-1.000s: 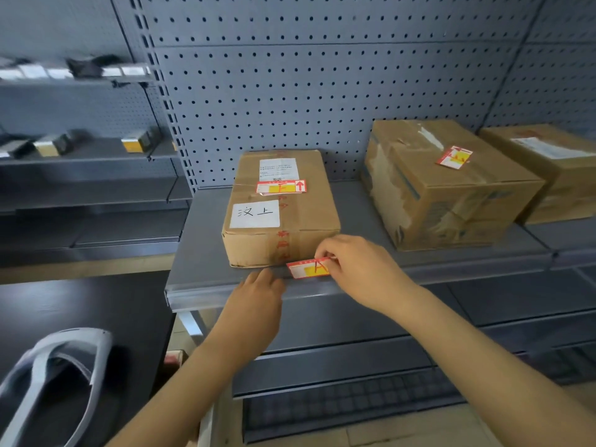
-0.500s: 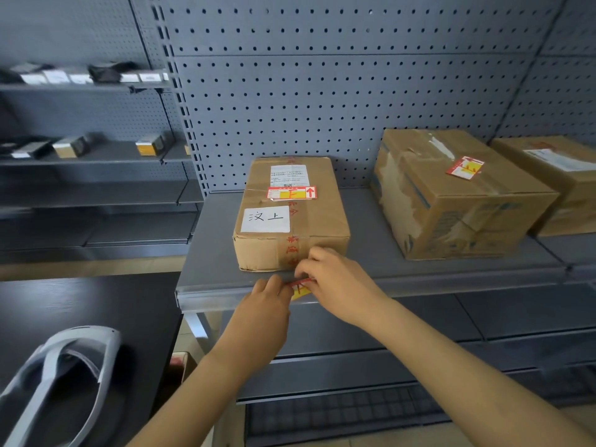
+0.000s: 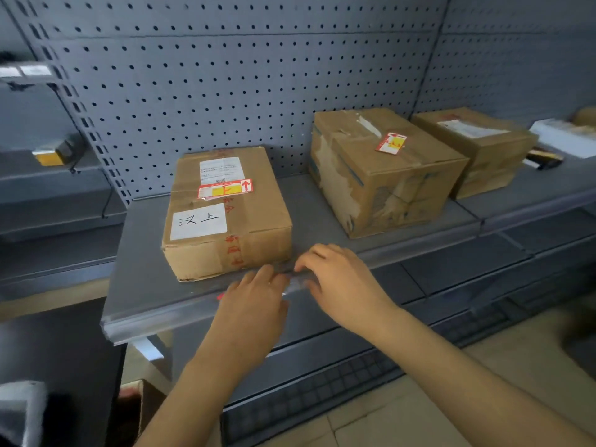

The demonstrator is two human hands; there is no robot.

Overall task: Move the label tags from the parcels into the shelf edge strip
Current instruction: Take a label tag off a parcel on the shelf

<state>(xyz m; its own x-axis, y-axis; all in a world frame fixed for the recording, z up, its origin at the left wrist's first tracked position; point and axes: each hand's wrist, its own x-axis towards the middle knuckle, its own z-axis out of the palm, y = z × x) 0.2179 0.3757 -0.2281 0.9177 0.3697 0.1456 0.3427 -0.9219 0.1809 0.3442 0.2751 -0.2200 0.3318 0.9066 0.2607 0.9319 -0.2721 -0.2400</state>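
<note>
A grey metal shelf is backed by grey pegboard; three cardboard parcels are set on it. The near parcel carries a red-and-yellow label tag, the middle parcel another tag. Both hands are laid on the clear shelf edge strip: the left hand with fingers flat, the right hand curled over the lip. A red sliver (possibly a tag) is seen beside the left hand; what is pinched cannot be told. Beige floor tiles lie below.

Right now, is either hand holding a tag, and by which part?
Cannot tell: both hands, left hand and right hand, press at the shelf edge strip, hiding any tag.
</note>
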